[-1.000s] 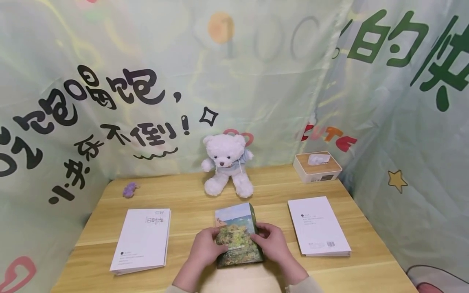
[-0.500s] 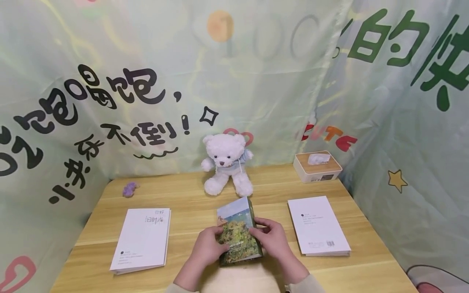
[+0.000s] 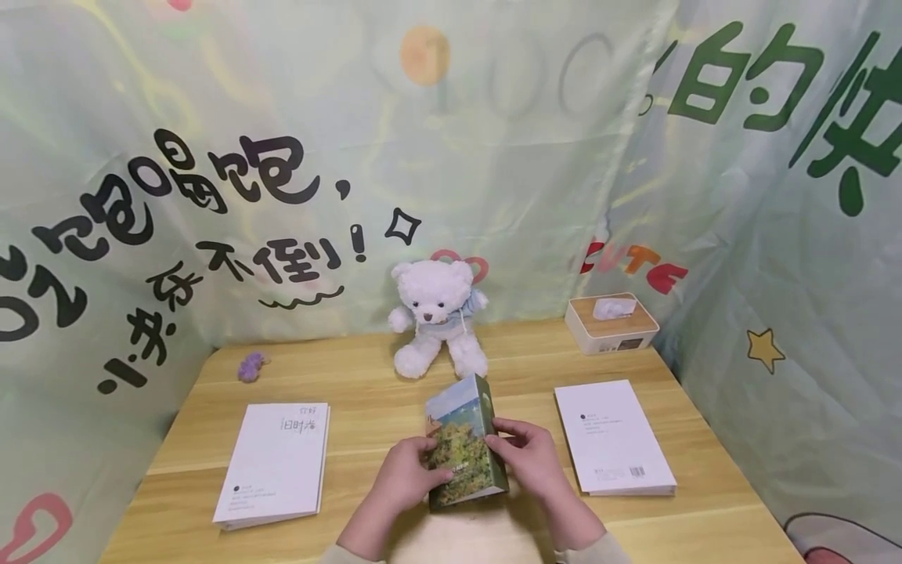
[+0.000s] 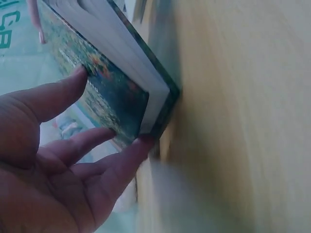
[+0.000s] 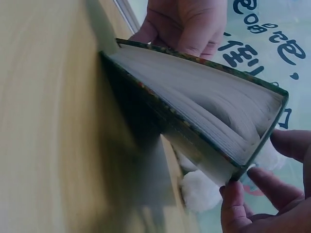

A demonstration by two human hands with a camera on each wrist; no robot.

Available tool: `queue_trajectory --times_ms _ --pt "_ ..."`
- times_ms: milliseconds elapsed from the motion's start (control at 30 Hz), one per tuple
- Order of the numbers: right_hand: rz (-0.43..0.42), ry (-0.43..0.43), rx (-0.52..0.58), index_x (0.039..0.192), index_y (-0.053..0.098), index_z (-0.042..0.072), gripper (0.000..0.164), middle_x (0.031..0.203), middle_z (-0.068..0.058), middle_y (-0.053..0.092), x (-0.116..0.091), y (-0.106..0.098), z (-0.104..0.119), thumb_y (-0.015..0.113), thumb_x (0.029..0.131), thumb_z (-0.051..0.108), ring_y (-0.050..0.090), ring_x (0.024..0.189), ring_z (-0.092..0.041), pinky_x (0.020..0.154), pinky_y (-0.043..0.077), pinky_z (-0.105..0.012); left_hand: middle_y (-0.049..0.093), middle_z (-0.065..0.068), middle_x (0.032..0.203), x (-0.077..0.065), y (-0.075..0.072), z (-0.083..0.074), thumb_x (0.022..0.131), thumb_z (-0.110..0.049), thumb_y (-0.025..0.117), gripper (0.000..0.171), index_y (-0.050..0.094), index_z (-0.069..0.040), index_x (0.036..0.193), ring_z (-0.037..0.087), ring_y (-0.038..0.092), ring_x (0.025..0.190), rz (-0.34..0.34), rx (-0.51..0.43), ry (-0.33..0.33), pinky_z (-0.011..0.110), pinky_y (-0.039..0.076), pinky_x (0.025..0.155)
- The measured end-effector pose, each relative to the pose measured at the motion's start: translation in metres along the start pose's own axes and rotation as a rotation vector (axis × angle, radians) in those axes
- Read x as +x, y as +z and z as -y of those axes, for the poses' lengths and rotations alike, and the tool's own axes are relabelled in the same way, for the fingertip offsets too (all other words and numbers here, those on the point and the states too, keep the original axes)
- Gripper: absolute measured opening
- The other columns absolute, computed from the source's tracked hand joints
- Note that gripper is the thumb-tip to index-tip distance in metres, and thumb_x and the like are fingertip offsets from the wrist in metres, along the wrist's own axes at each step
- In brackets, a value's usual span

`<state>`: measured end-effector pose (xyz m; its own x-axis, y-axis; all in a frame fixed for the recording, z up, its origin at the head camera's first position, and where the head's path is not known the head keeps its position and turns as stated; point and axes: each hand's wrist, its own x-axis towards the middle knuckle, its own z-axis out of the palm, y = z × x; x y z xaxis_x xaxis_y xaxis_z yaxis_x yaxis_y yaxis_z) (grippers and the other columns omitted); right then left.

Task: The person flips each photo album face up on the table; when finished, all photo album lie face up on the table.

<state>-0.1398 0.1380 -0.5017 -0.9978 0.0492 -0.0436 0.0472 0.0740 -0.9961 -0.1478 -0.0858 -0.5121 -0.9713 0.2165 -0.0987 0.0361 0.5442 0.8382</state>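
Observation:
Between both hands, a thick photo album (image 3: 456,450) with a painted landscape cover is held tilted, its dark green spine on the right. My left hand (image 3: 403,476) grips its left side, with the thumb on the front cover. My right hand (image 3: 530,460) pinches the album at the spine, thumb toward the cover side. In the right wrist view, the page block (image 5: 194,97) shows between the two covers, with small gaps among the pages. The album's lower corner is close to the tabletop in the left wrist view; whether it touches cannot be told.
A white album (image 3: 271,466) lies on the left of the wooden table (image 3: 366,439), another white album (image 3: 615,437) on the right. At the back sit a white teddy bear (image 3: 440,313), a tissue box (image 3: 611,323) and a small purple object (image 3: 250,366). Printed cloth walls surround the table.
The photo album has shifted slightly right and turned in my hands, so more of its green spine shows. Both hands keep their grip and move with it.

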Motion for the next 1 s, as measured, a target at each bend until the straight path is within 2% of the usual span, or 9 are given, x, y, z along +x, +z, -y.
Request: queue_trajectory --times_ms 100,167,267,467,600,733,833,1000 --pt "-0.018 0.007 -0.005 0.125 0.069 -0.014 0.038 0.096 -0.022 0.075 -0.001 -0.001 0.003 0.077 0.09 -0.005 0.072 0.083 -0.023 0.068 0.062 -0.029 0.072 0.027 0.119 0.0 0.004 0.002 0.082 -0.016 0.092 0.058 0.069 0.013 0.125 0.035 0.073 0.092 -0.006 0.001 0.049 0.056 0.058 0.091" --pt "-0.033 0.003 -0.015 0.125 0.071 -0.012 0.038 0.093 -0.018 0.074 -0.001 -0.002 0.004 0.078 0.088 -0.007 0.07 0.08 -0.021 0.064 0.061 -0.029 0.069 0.028 0.13 0.001 0.005 0.003 0.08 -0.016 0.093 0.055 0.071 0.012 0.123 0.044 0.068 0.113 -0.017 -0.005 0.086 0.058 0.055 0.099" --pt "-0.042 -0.002 -0.029 0.125 0.072 -0.01 0.039 0.089 -0.014 0.072 -0.001 -0.002 0.006 0.079 0.087 -0.008 0.067 0.079 -0.019 0.06 0.06 -0.029 0.06 0.031 0.143 0.001 0.006 0.002 0.08 -0.014 0.093 0.055 0.071 0.012 0.123 0.051 0.06 0.127 -0.008 -0.044 0.119 0.062 0.048 0.107" --pt "-0.017 -0.038 -0.034 0.123 0.072 -0.01 0.04 0.101 -0.017 0.074 -0.002 -0.001 0.01 0.081 0.084 -0.01 0.067 0.081 -0.019 0.062 0.06 -0.029 0.057 0.032 0.146 0.0 0.002 -0.004 0.083 -0.012 0.09 0.058 0.067 0.012 0.13 0.049 0.063 0.123 0.03 -0.143 0.132 0.061 0.051 0.104" --pt "0.002 -0.058 -0.019 0.124 0.07 -0.013 0.042 0.11 -0.021 0.074 -0.003 0.0 0.012 0.08 0.083 -0.012 0.068 0.083 -0.02 0.064 0.061 -0.028 0.062 0.028 0.142 -0.002 0.0 -0.008 0.085 -0.013 0.088 0.057 0.066 0.01 0.133 0.045 0.068 0.117 0.025 -0.175 0.177 0.058 0.056 0.099" --pt "0.009 -0.071 0.017 0.125 0.068 -0.016 0.043 0.117 -0.025 0.073 -0.004 0.002 0.013 0.079 0.084 -0.013 0.069 0.084 -0.019 0.067 0.062 -0.027 0.064 0.028 0.138 -0.005 0.0 -0.013 0.09 -0.017 0.085 0.059 0.062 0.009 0.138 0.048 0.067 0.116 0.034 -0.242 0.212 0.058 0.058 0.095" --pt "0.018 -0.085 0.044 0.125 0.067 -0.017 0.043 0.119 -0.027 0.072 -0.005 0.003 0.014 0.08 0.084 -0.013 0.07 0.085 -0.018 0.07 0.062 -0.027 0.061 0.029 0.139 -0.006 0.001 -0.018 0.09 -0.018 0.085 0.062 0.06 0.01 0.139 0.051 0.065 0.115 0.027 -0.303 0.208 0.055 0.06 0.092" --pt "0.05 -0.107 0.056 0.125 0.067 -0.017 0.041 0.119 -0.03 0.071 -0.006 0.005 0.015 0.078 0.086 -0.011 0.072 0.086 -0.017 0.073 0.063 -0.027 0.055 0.031 0.141 -0.01 0.001 -0.026 0.087 -0.014 0.088 0.065 0.058 0.01 0.138 0.05 0.065 0.115 -0.006 -0.35 0.166 0.049 0.062 0.089"
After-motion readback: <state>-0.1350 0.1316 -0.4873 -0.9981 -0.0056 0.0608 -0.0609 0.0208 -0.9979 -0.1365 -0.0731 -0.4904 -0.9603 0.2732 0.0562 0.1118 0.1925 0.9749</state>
